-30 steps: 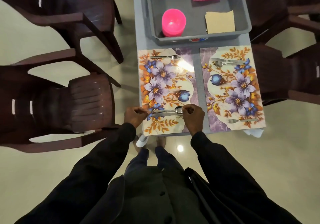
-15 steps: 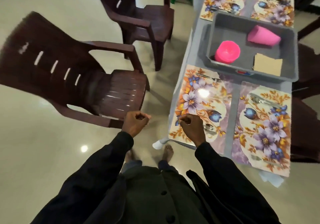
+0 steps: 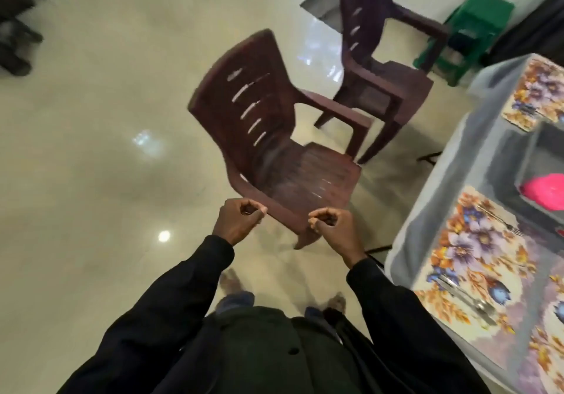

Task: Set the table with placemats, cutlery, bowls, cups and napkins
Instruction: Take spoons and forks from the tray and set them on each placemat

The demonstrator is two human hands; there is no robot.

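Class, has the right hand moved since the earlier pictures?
Yes: the right hand has come off the near placemat, leftward past the table edge, toward the chair.

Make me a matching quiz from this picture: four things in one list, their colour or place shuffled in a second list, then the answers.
Things:
1. cup
2. stool
3. nearest chair
4. spoon

Colour or place:
A. brown
B. lying on the flowered placemat
C. pink
D. green

Pairs: 1-C; 2-D; 3-A; 4-B.
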